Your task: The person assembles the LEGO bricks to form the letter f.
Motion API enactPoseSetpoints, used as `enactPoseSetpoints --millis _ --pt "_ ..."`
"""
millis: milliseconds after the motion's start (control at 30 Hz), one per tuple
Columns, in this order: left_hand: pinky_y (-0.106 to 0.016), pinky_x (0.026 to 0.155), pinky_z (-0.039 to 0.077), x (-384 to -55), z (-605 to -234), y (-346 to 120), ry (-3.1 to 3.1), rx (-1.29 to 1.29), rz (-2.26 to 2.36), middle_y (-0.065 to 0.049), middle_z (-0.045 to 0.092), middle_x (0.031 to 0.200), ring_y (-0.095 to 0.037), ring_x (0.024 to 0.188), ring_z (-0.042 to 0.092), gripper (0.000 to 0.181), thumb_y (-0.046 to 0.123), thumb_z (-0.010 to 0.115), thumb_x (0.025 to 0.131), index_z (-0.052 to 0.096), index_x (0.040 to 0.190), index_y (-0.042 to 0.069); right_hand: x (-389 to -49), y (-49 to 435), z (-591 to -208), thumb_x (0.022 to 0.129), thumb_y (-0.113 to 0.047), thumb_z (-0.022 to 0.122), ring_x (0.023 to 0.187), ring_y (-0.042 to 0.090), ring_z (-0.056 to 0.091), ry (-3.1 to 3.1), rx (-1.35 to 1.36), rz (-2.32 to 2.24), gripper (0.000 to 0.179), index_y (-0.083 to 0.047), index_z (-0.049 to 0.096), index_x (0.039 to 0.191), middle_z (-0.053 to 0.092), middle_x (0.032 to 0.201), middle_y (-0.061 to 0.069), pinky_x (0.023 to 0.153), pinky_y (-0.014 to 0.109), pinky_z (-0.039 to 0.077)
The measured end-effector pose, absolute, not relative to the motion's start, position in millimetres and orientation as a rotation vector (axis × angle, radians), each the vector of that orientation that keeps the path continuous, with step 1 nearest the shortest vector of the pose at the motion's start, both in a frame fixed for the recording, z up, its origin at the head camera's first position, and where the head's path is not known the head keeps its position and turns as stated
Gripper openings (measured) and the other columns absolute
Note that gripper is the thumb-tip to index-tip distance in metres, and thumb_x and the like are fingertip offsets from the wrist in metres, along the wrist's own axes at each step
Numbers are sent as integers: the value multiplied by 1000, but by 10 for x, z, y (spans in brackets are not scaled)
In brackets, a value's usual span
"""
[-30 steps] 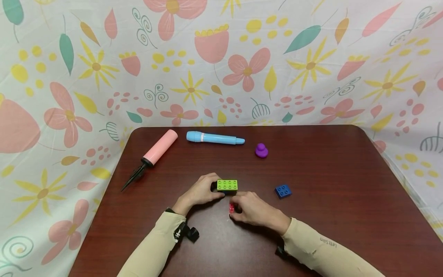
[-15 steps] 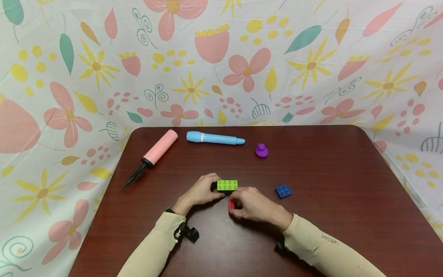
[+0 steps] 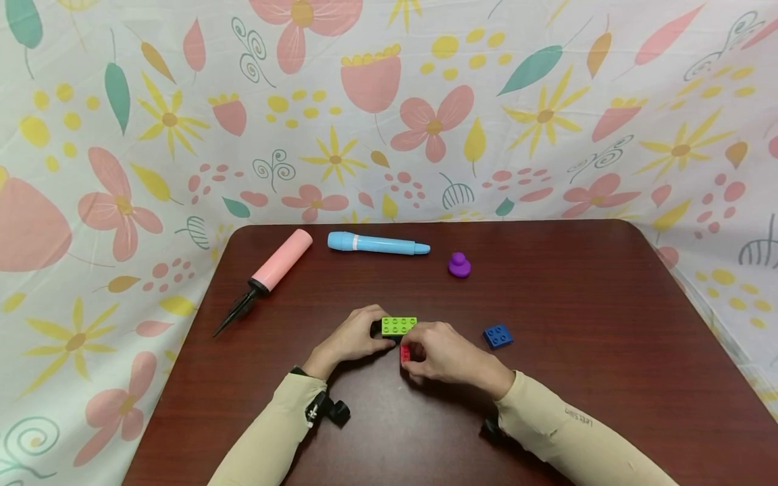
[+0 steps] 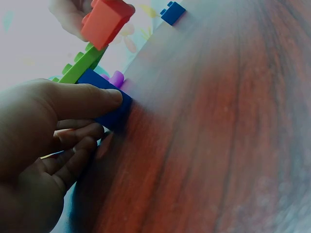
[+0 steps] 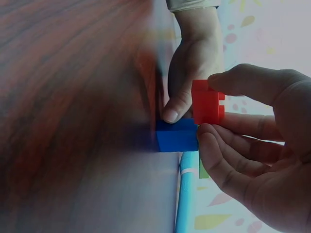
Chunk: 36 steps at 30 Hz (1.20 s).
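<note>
My left hand (image 3: pixel 352 335) grips a blue toy building brick (image 4: pixel 107 94) that stands on the table, thumb on its near side. A flat light-green brick (image 3: pixel 399 326) with studs lies on top of the blue one. Between thumb and fingers, my right hand (image 3: pixel 446 354) pinches a red brick (image 5: pixel 206 102), held up off the table right beside the green brick. In the right wrist view the red brick's studs point away from the table. Its lower edge overlaps the top of the blue brick there.
A second blue brick (image 3: pixel 498 335) lies to the right of my right hand. Farther back are a purple rubber duck-like toy (image 3: pixel 459 264), a light-blue microphone-shaped stick (image 3: pixel 379 244) and a pink hand pump (image 3: pixel 282 260) with a black end. A floral cloth (image 3: pixel 389 135) hangs behind the table (image 3: pixel 577 290).
My right hand has moved the red brick a little away from me, up toward the green brick. The left hand and its blue brick have stayed in place.
</note>
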State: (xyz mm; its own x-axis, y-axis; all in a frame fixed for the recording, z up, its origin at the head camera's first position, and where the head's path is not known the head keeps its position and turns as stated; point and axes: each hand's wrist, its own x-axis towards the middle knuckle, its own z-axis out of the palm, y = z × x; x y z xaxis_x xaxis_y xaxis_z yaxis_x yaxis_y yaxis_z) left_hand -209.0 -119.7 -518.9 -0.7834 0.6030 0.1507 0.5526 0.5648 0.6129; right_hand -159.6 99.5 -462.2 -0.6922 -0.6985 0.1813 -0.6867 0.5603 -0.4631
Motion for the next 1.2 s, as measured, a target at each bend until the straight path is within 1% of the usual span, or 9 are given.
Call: enactPoseSetpoints --millis 267,367,500,733,1200 --pt "-27 81 49 -2087 -5182 -1195 2709 1013 1033 5 64 97 -8 88 59 30 22 83 77 70 103 15 -1635 993 -4584 80 -22 79 69 5 59 2753 -1179 -822 21 -9 71 95 65 85 -4 59 15 46" --pt "-27 81 50 -2083 -5187 -1194 2707 1025 1042 4 65 97 -9 89 60 30 22 83 78 70 104 14 -1649 985 -4571 80 -23 79 69 4 58 2754 -1176 -820 21 -10 71 94 65 86 -3 59 15 46" --pt "-27 82 50 -2085 -5190 -1195 2707 1037 1049 3 65 99 -10 91 61 31 21 82 78 70 105 14 -1668 969 -4562 80 -23 79 69 1 56 2770 -1194 -816 19 -11 71 93 64 85 -4 59 15 46" --pt "-28 83 50 -2105 -5193 -1198 2712 1006 1044 4 65 97 -10 93 62 31 23 83 77 71 104 14 -1713 957 -4550 79 -20 80 69 3 57 2796 -1242 -861 18 -10 71 92 64 84 -4 59 15 46" --pt "-27 82 51 -2110 -5192 -1202 2710 1026 1043 4 65 97 -10 91 61 31 23 83 78 71 105 13 -1771 932 -4527 78 -19 80 71 6 61 2834 -1253 -875 25 -7 72 99 68 90 -1 61 17 48"
